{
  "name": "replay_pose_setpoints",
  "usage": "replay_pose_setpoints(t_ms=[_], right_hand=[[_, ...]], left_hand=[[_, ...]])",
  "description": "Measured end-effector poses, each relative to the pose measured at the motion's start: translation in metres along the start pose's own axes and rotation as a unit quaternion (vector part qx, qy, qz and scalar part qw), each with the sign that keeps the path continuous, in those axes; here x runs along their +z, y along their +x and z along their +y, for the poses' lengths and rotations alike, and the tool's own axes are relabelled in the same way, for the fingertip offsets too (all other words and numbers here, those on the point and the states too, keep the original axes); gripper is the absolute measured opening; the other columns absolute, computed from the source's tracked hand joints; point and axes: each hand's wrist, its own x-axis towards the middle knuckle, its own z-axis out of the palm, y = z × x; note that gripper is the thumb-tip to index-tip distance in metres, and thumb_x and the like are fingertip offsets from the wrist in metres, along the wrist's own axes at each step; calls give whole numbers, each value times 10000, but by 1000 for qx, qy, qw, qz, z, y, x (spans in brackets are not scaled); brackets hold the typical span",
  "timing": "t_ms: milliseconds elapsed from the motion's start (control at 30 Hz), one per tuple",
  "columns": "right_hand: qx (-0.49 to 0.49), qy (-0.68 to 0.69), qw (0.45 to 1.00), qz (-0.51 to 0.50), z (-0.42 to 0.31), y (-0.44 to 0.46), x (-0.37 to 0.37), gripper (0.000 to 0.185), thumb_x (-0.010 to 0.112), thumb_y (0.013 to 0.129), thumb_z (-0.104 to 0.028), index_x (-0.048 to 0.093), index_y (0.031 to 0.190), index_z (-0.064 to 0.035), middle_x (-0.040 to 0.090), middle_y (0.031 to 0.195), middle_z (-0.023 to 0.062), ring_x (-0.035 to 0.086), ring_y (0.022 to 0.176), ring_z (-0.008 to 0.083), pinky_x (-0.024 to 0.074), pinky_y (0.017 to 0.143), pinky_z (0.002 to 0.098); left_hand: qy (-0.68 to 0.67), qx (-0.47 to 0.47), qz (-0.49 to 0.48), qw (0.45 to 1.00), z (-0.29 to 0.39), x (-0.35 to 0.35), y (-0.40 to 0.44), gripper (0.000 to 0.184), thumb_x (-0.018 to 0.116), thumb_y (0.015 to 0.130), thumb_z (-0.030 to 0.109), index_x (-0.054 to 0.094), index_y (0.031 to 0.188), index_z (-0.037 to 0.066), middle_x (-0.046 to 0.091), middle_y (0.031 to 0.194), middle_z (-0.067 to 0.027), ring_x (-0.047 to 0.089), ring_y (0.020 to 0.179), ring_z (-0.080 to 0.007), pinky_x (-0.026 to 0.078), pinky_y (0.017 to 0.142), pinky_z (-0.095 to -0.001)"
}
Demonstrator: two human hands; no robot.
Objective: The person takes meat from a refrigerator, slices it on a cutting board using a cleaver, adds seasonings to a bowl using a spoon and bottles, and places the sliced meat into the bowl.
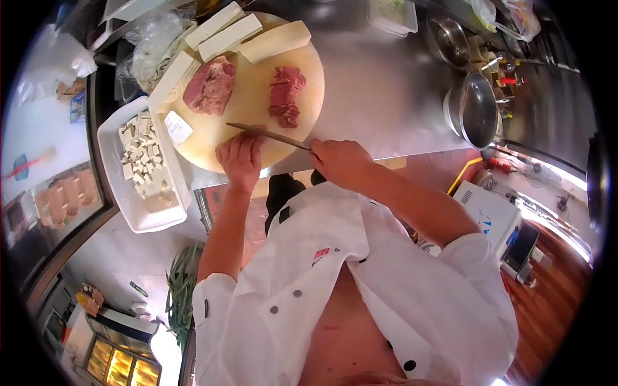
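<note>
1. The right hand (338, 162) is closed around the handle of the knife (270, 134); the blade reaches leftward over the near part of the round cutting board (309, 83), its length passing just by the left fingertips.
2. The left hand (240, 156) is at the board's near edge, fingers bent downward beside the blade; a small pinkish bit seems to show at the fingertips, but the hand and knife cover it, so I cannot tell whether the hand grips it or merely presses.
3. The meat is on the board in two lots; a large uncut chunk (211, 87) lies left of the middle, and a row of sliced meat (286, 93) lies apart from it on the right.
4. Judging by this, the cutting is partly done; the sliced row is finished work, while the chunk is whole and makes up the larger share.
5. Pale slabs (275, 42) lie along the board's far and left edges, uncubed; pale cubes (143, 154) fill the far part of the white tub (158, 209) beside the board, its near end mostly bare.
6. A paper label (178, 128) lies at the board's left edge.
</note>
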Motion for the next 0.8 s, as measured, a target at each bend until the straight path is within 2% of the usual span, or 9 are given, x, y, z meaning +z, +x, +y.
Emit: replay_pose_setpoints(t_ms=[133, 200, 367, 500, 600, 700, 800], right_hand=[[9, -20, 999, -28, 0, 3, -3, 178, 510, 1009, -217, 573, 1055, -57, 713, 910, 135, 716, 813, 355, 574, 697, 491], [-50, -70, 996, 22, 3, 4, 1, 198, 532, 1028, -271, 570, 1058, -80, 667, 842, 113, 689, 697, 330, 559, 587, 464], [-27, -75, 994, -68, -6, 3, -33, 196, 560, 1004, -247, 570, 1091, -73, 668, 869, 109, 693, 719, 331, 570, 632, 453], [-26, -63, 992, -111, -1, 9, -38, 213, 595, 974, -213, 572, 1127, -67, 685, 914, 115, 703, 768, 332, 575, 678, 452], [-52, -36, 990, -123, -3, 37, -26, 204, 575, 957, -139, 564, 1139, -47, 706, 916, 143, 722, 828, 354, 573, 686, 475], [-98, -4, 992, -81, -6, 71, -5, 197, 572, 954, -144, 566, 1131, -56, 702, 902, 148, 719, 836, 364, 567, 697, 482], [-91, 2, 992, -92, -13, 88, -5, 189, 568, 952, -144, 568, 1120, -56, 708, 914, 152, 718, 859, 369, 565, 702, 495]], left_hand=[[50, 44, 44, 997, -9, 15, -4, 157, 742, 890, 231, 731, 1014, 135, 690, 1079, -22, 604, 1041, -247, 395, 960, -441], [54, 57, 59, 995, -12, 18, -7, 166, 738, 894, 251, 730, 1010, 133, 688, 1078, -23, 600, 1043, -249, 385, 971, -449], [85, 60, 21, 994, -14, 19, -8, 186, 674, 919, 250, 725, 1026, 107, 677, 1089, -43, 592, 1037, -280, 379, 971, -488], [76, 61, 17, 995, -12, 17, -3, 168, 692, 907, 222, 720, 999, 85, 692, 1051, -74, 597, 1015, -319, 396, 966, -480], [66, 64, 21, 996, -13, 18, -3, 174, 662, 917, 234, 715, 1015, 100, 673, 1081, -54, 584, 1008, -294, 383, 963, -487], [72, 64, 22, 995, -15, 19, -7, 162, 677, 909, 232, 713, 999, 103, 676, 1072, -56, 579, 1011, -297, 382, 960, -487], [74, 58, 11, 996, -12, 17, -6, 157, 689, 904, 234, 711, 990, 104, 675, 1064, -56, 573, 1016, -299, 380, 958, -488]])
